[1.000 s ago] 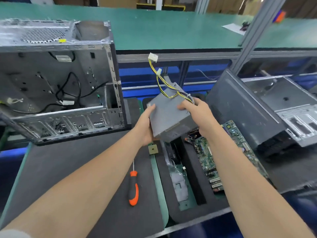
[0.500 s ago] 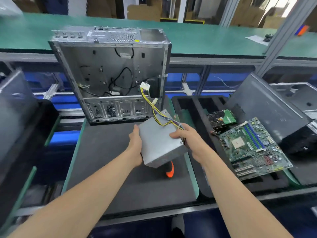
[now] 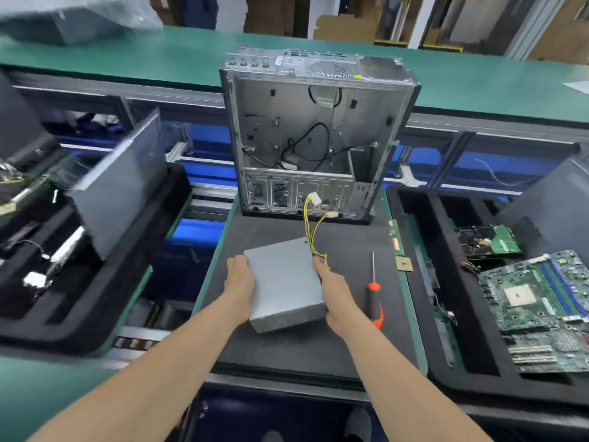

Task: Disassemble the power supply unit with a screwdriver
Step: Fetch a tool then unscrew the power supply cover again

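Now the left hand (image 3: 240, 277) grips the left side of the grey power supply (image 3: 283, 282), tilted above the dark mat (image 3: 271, 349). The right hand (image 3: 334, 293) clasps its right side by the yellow wires (image 3: 310, 224). A screwdriver (image 3: 373, 286) lies just right.

Bare forearms (image 3: 153, 371); perhaps grey shoes (image 3: 358, 421) (blurred).

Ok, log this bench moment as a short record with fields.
power supply unit: grey box, tilted over the black mat
left hand: holds its left side
right hand: holds its right side
screwdriver: lies on the mat, right of that hand, untouched
computer case: open, stands behind the mat
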Tool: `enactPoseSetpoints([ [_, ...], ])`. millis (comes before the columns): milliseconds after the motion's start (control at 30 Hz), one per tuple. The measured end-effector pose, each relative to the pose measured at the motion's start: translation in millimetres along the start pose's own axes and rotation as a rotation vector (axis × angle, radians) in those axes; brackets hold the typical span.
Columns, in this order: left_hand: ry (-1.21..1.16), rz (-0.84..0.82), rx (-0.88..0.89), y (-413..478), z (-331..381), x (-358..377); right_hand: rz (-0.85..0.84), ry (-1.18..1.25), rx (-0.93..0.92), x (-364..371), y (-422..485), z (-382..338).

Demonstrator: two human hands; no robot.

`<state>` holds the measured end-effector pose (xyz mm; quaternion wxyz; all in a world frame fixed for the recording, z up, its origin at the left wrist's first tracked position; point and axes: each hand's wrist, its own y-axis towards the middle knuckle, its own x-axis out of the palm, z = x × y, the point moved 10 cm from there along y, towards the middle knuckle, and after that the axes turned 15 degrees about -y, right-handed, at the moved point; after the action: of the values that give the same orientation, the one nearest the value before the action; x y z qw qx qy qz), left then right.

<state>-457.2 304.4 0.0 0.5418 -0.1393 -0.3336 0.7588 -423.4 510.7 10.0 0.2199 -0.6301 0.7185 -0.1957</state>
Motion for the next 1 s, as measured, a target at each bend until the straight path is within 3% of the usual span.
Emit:
enactPoseSetpoints([
  [167, -0.103, 0.022, -0.051, -2, 2, -4, 0.053, -0.05, 0.006, 0, 11, 16],
  [267, -0.016, 0.1, 0.052, -1, 11, -8, 0.069, -0.169, -0.028, -8, 13, 13],
  [400, 0.395, 0.287, 0.521, -23, 57, -6, 0.035, -0.343, -0.166, -17, 12, -4],
  [467, 0.64, 0.229, 0.857, -51, 83, 26, 0.114, -0.488, -0.246, -31, 10, -18],
  [533, 0.849, 0.044, 1.055, -69, 85, 69, 0.211, -0.669, -0.303, -47, 6, -33],
  [600, 0.968, -0.157, 1.042, -72, 69, 104, 0.251, -0.799, -0.36, -61, -1, -45],
  [667, 1.018, -0.227, 1.008, -71, 52, 123, 0.283, -0.853, -0.421, -79, -8, -49],
  [767, 1.236, -0.142, 1.031, -67, 33, 133, 0.465, -1.028, -0.437, -113, -17, -47],
  [833, 1.335, -0.101, 1.033, -64, 27, 134, 0.529, -1.179, -0.296, -132, -17, -31],
  [900, 1.341, -0.065, 0.997, -59, 25, 130, 0.446, -1.25, -0.142, -138, -13, -9],
  [1000, 1.361, 0.032, 0.877, -52, 24, 119, 0.325, -1.22, -0.104, -137, -8, 12],
])
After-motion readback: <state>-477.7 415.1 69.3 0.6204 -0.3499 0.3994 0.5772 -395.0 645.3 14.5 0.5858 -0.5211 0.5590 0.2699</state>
